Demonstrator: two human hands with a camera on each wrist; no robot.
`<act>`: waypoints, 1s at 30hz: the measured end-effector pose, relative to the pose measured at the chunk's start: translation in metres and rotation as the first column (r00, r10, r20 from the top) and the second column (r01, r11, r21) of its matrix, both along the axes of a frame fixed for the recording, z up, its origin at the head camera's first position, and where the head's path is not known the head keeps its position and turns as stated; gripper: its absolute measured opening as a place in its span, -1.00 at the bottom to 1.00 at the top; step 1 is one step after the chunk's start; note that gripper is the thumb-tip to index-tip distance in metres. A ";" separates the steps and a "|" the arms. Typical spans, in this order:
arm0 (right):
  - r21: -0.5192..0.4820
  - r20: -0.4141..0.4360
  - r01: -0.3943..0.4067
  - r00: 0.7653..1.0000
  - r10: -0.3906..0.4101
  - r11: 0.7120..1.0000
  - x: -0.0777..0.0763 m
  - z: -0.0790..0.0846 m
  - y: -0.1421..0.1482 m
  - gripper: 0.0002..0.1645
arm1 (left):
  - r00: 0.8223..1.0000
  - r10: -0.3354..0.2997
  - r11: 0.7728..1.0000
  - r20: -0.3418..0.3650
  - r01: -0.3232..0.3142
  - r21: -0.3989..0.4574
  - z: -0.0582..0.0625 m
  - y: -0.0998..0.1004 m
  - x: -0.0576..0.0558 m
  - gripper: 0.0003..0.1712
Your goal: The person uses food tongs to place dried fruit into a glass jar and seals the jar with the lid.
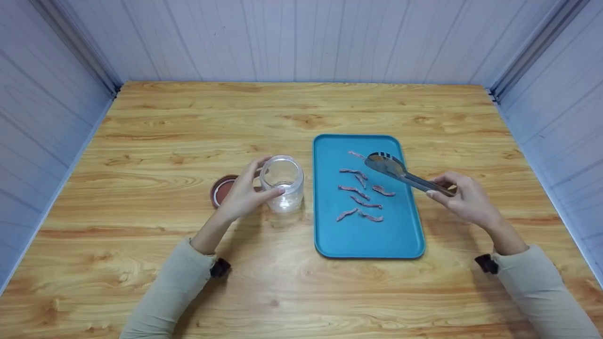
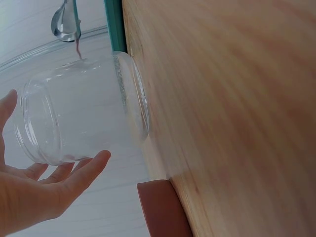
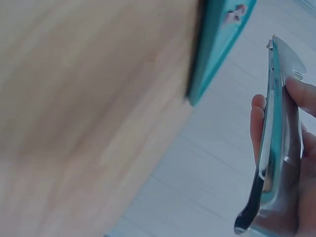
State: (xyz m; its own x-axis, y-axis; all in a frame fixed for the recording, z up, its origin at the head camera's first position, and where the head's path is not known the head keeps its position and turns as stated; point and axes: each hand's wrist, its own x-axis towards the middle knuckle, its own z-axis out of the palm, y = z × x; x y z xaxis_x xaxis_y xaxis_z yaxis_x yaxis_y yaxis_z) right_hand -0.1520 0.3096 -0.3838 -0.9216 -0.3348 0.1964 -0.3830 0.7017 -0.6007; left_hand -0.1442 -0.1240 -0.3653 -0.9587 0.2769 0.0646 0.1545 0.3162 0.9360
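Several strips point(image 1: 354, 190) are spread on tray point(image 1: 367, 241), head view; jar point(image 1: 289, 201) held by left grip point(image 1: 247, 190), tongs point(image 1: 386, 165) by right grip point(image 1: 466, 200). Left wrist: strip point(image 2: 78, 48) seen at tongs' tip, judged light, limp, best pinched mid-length. Right wrist: tongs clasped.

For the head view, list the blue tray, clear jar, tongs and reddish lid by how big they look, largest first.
1. Blue tray
2. Clear jar and tongs, unranked: tongs longer, jar wider
3. Reddish lid, partly hidden by the left hand
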 end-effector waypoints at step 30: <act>0.003 0.011 -0.222 0.975 0.222 0.975 -0.008 0.055 -0.063 -0.80 | 1.000 -0.007 1.000 0.015 0.006 0.014 0.001 0.000 -0.001 -0.19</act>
